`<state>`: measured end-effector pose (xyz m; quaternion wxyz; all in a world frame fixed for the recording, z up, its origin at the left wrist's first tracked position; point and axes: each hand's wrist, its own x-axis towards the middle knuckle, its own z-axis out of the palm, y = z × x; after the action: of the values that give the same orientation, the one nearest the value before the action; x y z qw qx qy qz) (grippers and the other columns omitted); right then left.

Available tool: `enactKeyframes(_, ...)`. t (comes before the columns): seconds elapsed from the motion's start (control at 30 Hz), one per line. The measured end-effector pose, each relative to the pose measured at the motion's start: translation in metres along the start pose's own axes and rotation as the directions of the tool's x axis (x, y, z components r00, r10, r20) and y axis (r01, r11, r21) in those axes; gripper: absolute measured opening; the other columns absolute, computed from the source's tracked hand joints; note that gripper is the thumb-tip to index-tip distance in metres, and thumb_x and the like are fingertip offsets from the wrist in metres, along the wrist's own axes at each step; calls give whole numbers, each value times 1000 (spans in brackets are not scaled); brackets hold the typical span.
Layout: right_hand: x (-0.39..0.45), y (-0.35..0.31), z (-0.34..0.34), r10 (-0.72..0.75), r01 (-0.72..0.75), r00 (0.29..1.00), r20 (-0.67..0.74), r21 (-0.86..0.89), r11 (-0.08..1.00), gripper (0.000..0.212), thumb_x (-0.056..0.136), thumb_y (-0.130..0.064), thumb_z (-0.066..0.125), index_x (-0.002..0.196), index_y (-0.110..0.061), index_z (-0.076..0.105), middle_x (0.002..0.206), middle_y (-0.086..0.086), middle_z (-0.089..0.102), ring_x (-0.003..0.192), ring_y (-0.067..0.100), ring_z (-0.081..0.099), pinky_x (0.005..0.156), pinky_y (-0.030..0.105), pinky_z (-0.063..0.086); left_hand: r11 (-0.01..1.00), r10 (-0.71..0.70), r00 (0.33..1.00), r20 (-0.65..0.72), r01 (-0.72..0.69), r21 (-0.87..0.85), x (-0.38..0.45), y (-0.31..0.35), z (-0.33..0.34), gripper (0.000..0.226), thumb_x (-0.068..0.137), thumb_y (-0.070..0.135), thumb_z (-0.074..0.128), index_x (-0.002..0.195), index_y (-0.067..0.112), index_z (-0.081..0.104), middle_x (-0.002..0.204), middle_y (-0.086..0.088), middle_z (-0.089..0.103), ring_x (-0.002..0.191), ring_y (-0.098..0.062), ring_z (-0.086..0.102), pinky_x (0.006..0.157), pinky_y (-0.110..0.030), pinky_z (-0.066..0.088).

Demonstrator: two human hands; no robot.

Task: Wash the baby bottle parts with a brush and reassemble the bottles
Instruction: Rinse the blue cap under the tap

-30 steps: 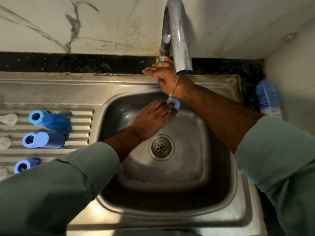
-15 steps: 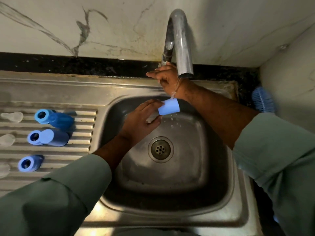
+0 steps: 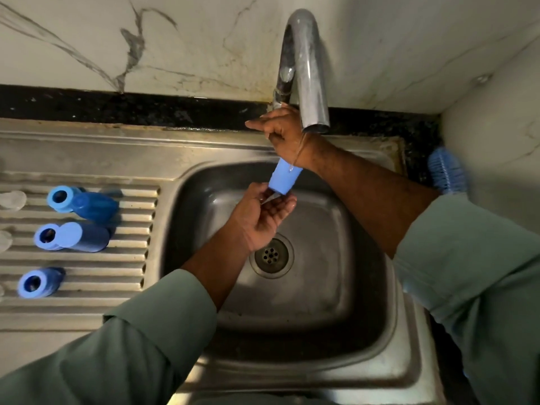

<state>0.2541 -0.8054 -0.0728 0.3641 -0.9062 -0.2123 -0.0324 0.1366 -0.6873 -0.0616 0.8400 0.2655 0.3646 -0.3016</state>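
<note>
Over the steel sink (image 3: pixel 388 287), my left hand (image 3: pixel 258 217) pinches the lower rim of a light blue bottle cap (image 3: pixel 284 178) and holds it tilted under the tap spout (image 3: pixel 314 124). A thin stream of water runs onto the cap. My right hand (image 3: pixel 279 128) reaches behind the spout with fingers curled at the tap handle, which is mostly hidden. Three blue bottles lie on the ribbed drainboard (image 3: pixel 128 258) at left: one at the back (image 3: pixel 93 204), one in the middle (image 3: pixel 79 237), one nearest (image 3: pixel 39 282). Clear teats (image 3: pixel 11 200) lie at the left edge.
A blue bottle brush (image 3: pixel 447 171) lies on the dark counter by the right wall, behind my right forearm. The drain (image 3: pixel 271 255) sits in the middle of the basin. A marble wall rises right behind the tap.
My left hand has turned the blue cap from lying sideways to pointing up and lifted it closer under the spout. My right hand has stayed at the tap.
</note>
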Motion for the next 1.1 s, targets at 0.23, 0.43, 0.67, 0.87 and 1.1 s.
enactKeyframes(0.23, 8, 17, 8, 154, -155, 988, -25, -55, 986, 42, 96, 1, 40, 91, -16, 79, 90, 0, 71, 87, 14, 66, 85, 14, 48, 998, -54, 998, -23, 55, 4, 18, -5, -2, 28, 84, 25, 33, 80, 7, 54, 58, -7, 52, 46, -15, 41, 53, -23, 31)
enactKeyframes(0.43, 9, 1, -2, 160, -148, 976, 146, -92, 985, 31, 86, -12, 58, 110, -24, 72, 98, -7, 64, 90, 10, 54, 99, 23, 43, 957, -60, 997, 39, 46, 287, 32, 0, -6, 48, 97, 54, 41, 77, 14, 60, 51, 1, 44, 39, -8, 33, 44, -19, 27)
enactKeyframes(0.67, 18, -11, -30, 407, -431, 902, 142, 339, 837, 28, 96, -2, 45, 117, 4, 62, 91, -8, 73, 86, 3, 68, 78, 14, 52, 870, 46, 990, 135, -106, 482, 17, 12, -5, 17, 97, 26, 58, 106, 13, 59, 81, -6, 60, 54, -7, 56, 49, -18, 48)
enactKeyframes(0.87, -31, -48, -49, 518, -398, 855, -11, 626, 670, 38, 69, 0, 73, 107, -4, 65, 98, 6, 68, 92, 20, 65, 94, 42, 52, 105, 530, 761, 373, -496, 862, -18, 27, -8, 45, 78, 0, 78, 120, 9, 65, 110, -2, 64, 98, -15, 63, 86, -24, 54)
enactKeyframes(1.1, -99, -61, -24, 618, -529, 771, -151, 389, 755, 30, 87, -5, 65, 117, -6, 65, 114, 7, 67, 106, 20, 63, 100, 35, 47, -799, 229, 844, 485, -121, 588, -69, 5, -26, 39, 100, 26, 50, 139, 25, 51, 141, -6, 52, 123, -23, 54, 100, -34, 44)
